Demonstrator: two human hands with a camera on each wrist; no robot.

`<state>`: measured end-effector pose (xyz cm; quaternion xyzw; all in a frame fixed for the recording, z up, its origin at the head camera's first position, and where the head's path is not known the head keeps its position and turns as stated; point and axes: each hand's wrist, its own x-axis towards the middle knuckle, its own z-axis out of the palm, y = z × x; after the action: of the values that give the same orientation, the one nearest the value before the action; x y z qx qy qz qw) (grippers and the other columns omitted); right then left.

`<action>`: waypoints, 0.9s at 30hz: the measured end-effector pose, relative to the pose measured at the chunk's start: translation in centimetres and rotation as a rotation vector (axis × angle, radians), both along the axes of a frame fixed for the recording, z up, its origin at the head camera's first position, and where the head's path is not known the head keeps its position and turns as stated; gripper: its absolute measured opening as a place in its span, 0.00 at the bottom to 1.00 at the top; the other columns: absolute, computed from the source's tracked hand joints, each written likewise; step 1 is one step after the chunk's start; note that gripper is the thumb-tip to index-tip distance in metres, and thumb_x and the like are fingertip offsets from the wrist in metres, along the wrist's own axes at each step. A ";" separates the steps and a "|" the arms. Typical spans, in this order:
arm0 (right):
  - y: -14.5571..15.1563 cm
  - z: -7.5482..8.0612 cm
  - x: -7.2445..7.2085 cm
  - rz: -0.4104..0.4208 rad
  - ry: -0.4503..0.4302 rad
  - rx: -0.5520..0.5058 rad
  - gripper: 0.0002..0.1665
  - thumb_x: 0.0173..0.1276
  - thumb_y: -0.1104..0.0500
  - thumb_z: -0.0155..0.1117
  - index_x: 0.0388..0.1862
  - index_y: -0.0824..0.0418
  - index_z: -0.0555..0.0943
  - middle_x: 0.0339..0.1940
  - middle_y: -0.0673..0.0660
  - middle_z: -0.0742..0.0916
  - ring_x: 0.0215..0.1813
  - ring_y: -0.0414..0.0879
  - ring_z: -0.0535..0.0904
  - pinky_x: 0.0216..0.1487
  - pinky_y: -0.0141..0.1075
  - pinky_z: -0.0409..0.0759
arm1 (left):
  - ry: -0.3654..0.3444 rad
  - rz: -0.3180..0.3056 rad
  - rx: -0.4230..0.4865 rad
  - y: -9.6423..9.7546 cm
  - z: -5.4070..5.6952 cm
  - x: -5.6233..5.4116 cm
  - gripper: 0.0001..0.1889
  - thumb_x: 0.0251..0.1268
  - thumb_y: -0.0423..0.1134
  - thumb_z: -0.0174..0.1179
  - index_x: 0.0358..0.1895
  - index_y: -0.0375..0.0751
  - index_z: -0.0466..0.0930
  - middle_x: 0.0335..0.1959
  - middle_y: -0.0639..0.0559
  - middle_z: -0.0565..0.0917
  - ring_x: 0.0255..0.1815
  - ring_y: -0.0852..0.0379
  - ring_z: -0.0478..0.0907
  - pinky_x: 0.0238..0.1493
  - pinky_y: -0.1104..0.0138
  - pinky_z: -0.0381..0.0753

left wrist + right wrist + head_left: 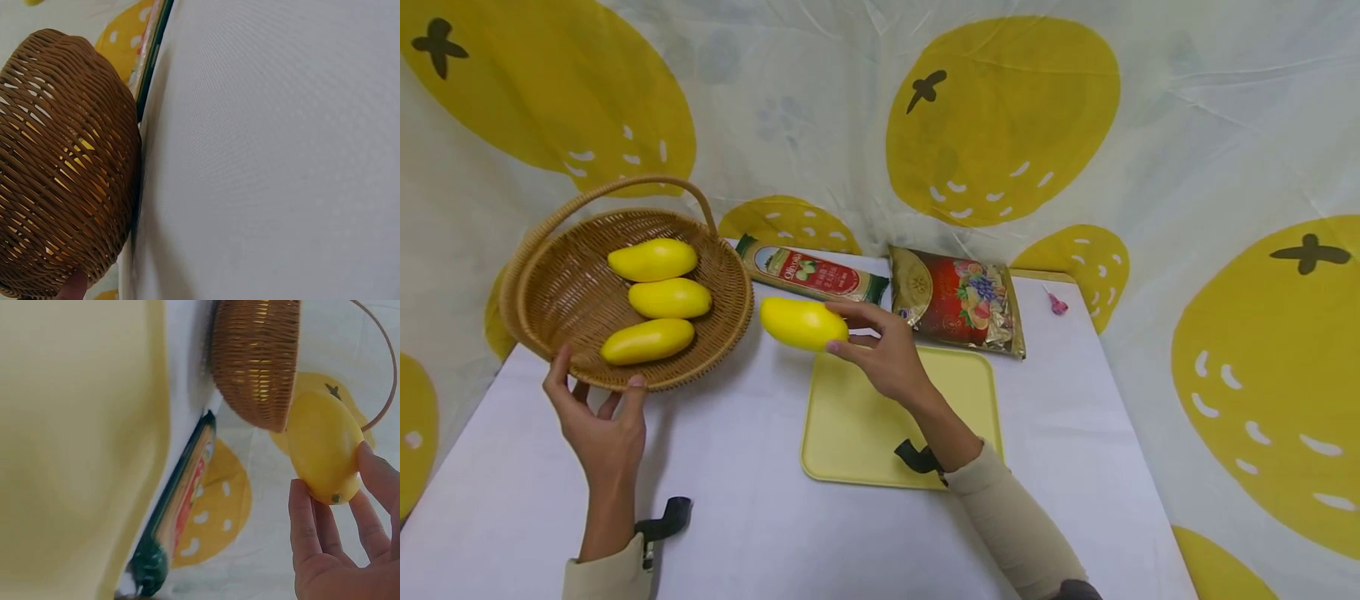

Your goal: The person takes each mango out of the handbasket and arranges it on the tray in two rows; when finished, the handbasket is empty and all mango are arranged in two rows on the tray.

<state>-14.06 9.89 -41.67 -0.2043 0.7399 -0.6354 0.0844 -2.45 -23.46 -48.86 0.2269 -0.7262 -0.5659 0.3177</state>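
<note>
Right fingers (867,313) pinch a mango (797,323) by one end; left fingers (558,380) hold the wicker basket (572,292). Likely firm and slippery, it suits cupping mid-body.

1. The head view is looking forward and down over the bench (730,517).
2. The left wrist's is facing the basket (62,162) closely, turned sideways.
3. The right wrist's, also sideways, is looking past the tray (75,450).
4. All are sharing the basket.
</note>
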 end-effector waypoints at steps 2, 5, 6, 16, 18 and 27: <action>0.8 -0.4 0.1 -0.014 -0.017 0.023 0.28 0.68 0.66 0.75 0.67 0.56 0.85 0.66 0.55 0.86 0.64 0.59 0.83 0.58 0.35 0.88 | 0.002 0.002 -0.002 -0.1 0.0 0.0 0.45 0.65 0.31 0.66 0.83 0.59 0.56 0.84 0.56 0.58 0.80 0.47 0.64 0.68 0.62 0.83; 2.0 -1.0 0.2 -0.025 -0.043 0.056 0.28 0.69 0.65 0.75 0.67 0.56 0.85 0.66 0.55 0.86 0.64 0.57 0.83 0.58 0.35 0.87 | 0.004 0.001 -0.005 0.0 0.0 0.0 0.45 0.65 0.31 0.66 0.83 0.59 0.57 0.84 0.56 0.58 0.79 0.47 0.65 0.67 0.64 0.83; 2.4 -1.2 0.2 -0.029 -0.051 0.067 0.28 0.69 0.65 0.75 0.68 0.56 0.84 0.67 0.55 0.86 0.64 0.57 0.83 0.59 0.35 0.87 | 0.003 0.001 -0.006 0.0 0.0 0.0 0.45 0.65 0.31 0.66 0.83 0.59 0.57 0.84 0.56 0.58 0.79 0.47 0.65 0.67 0.65 0.83; 5.1 -3.6 0.0 -0.056 -0.138 0.150 0.28 0.69 0.66 0.75 0.67 0.56 0.85 0.67 0.58 0.86 0.64 0.58 0.84 0.57 0.35 0.88 | 0.005 0.000 0.012 -0.1 -0.1 -0.1 0.45 0.65 0.30 0.66 0.83 0.59 0.57 0.84 0.58 0.58 0.80 0.47 0.64 0.68 0.64 0.83; 5.4 -4.0 -0.1 -0.062 -0.151 0.172 0.28 0.68 0.66 0.75 0.67 0.57 0.85 0.66 0.59 0.87 0.64 0.58 0.84 0.57 0.35 0.89 | 0.003 0.000 0.010 -0.1 -0.1 -0.1 0.45 0.65 0.30 0.66 0.83 0.59 0.56 0.84 0.58 0.57 0.80 0.47 0.64 0.68 0.63 0.83; 5.9 -4.8 -0.3 -0.075 -0.180 0.273 0.28 0.69 0.64 0.75 0.68 0.55 0.85 0.65 0.60 0.88 0.62 0.60 0.86 0.59 0.44 0.89 | 0.010 -0.002 0.017 -0.1 -0.1 -0.2 0.45 0.66 0.29 0.65 0.83 0.59 0.56 0.84 0.57 0.57 0.80 0.47 0.64 0.68 0.64 0.83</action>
<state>-14.37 15.83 -46.48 -0.1052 0.8159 -0.5474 0.1535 -2.65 -23.59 -48.97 0.2263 -0.7200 -0.5734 0.3187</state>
